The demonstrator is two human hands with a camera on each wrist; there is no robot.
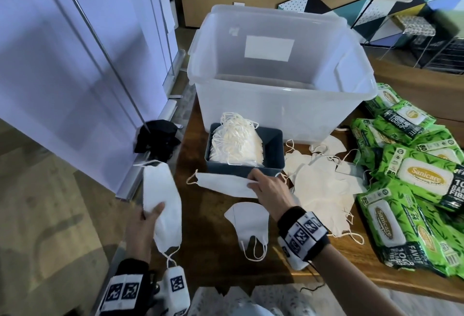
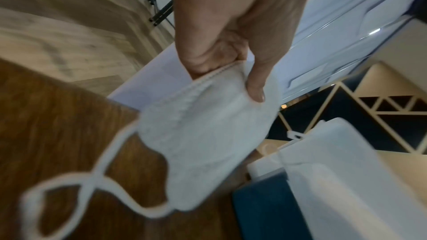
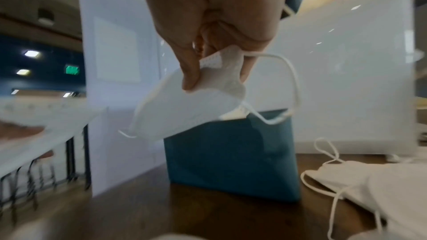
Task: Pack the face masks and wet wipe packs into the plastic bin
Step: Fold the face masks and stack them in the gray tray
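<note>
Wooden table point(image 1: 200, 253) fills the centre of the head view. Clear plastic bin point(image 1: 281, 104) stands at upper centre, a small blue box point(image 1: 272, 145) of masks touching its front wall. Left hand point(image 1: 143, 230), lower left, pinches a white face mask point(image 1: 163, 205) between thumb and curled fingers. Right hand point(image 1: 270, 190), centre, pinches a second mask point(image 1: 223, 185) by its end at the box's near rim. Loose masks point(image 1: 319, 185) lie centre right; green wet wipe packs point(image 1: 411, 190) piled at the right edge

We see a wooden table point(image 1: 216, 263), a black cloth bundle point(image 1: 157, 139) beside a white partition point(image 1: 62, 64).
</note>
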